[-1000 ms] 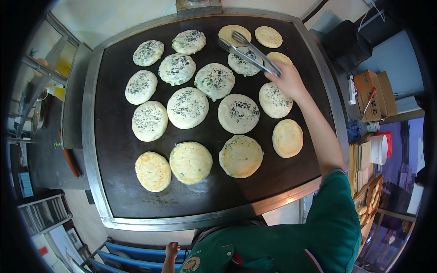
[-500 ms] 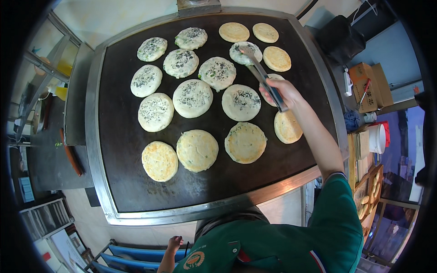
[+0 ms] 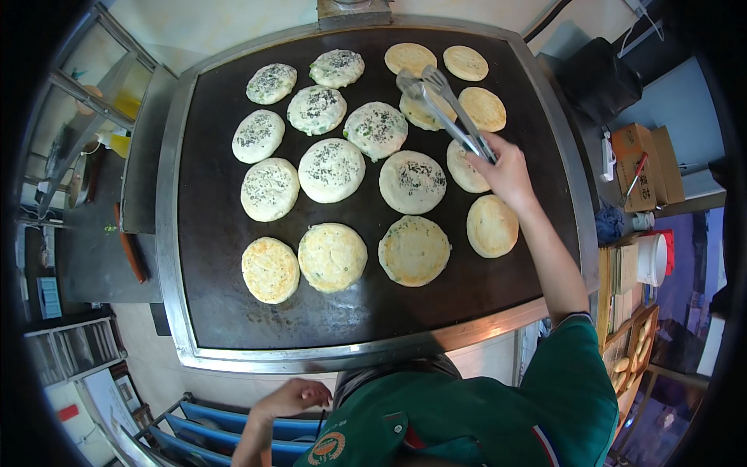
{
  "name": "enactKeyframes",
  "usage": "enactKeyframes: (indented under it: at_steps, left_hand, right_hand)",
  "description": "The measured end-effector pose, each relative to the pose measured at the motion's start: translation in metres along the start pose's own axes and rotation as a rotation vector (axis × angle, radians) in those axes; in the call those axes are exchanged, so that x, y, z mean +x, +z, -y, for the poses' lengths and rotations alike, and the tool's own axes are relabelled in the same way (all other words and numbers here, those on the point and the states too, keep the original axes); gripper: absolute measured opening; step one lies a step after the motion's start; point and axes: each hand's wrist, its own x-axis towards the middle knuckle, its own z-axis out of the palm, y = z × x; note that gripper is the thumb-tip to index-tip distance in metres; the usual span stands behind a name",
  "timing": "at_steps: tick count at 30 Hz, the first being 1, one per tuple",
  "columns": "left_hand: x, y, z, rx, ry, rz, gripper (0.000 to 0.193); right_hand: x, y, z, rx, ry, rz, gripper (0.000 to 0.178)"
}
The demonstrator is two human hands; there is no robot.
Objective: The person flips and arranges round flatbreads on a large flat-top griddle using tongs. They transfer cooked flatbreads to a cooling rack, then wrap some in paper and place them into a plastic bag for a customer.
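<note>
My right hand grips metal tongs near their handle end. The tongs' jaws stand apart above a round flatbread at the upper right of the griddle. That flatbread shows a pale golden side and is partly hidden by the tongs. Just beside my right hand lies another flatbread. My left hand hangs near my waist, off the griddle's front edge, fingers loosely bent and nothing visible in it. Several flatbreads with black sesame lie at the left and middle; golden ones lie along the front and right.
The dark griddle has a raised metal rim. Blue shelves stand low at the left. To the right are a cardboard box, a white bucket and a wooden tray of breads.
The flatbread under the tongs has been turned from its sesame side to a golden side. The tongs have spread apart. My left hand has risen toward the griddle's front edge.
</note>
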Motion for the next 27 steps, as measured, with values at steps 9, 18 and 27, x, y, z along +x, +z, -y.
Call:
enactKeyframes:
  at_steps: [9,18,27]
  left_hand:
    - [0.026,0.014,-0.078,0.107,0.068,-0.002,0.015]
    - [0.031,0.037,-0.028,-0.171,-0.086,-0.101,0.017]
    - [0.029,0.036,-0.012,-0.188,-0.107,-0.125,0.019]
  right_hand:
    - [0.191,0.061,-0.016,-0.413,-0.173,-0.032,0.022]
    - [0.263,0.097,-0.011,-0.599,-0.128,0.126,0.020]
    - [0.264,0.061,-0.047,-0.568,-0.077,-0.080,0.022]
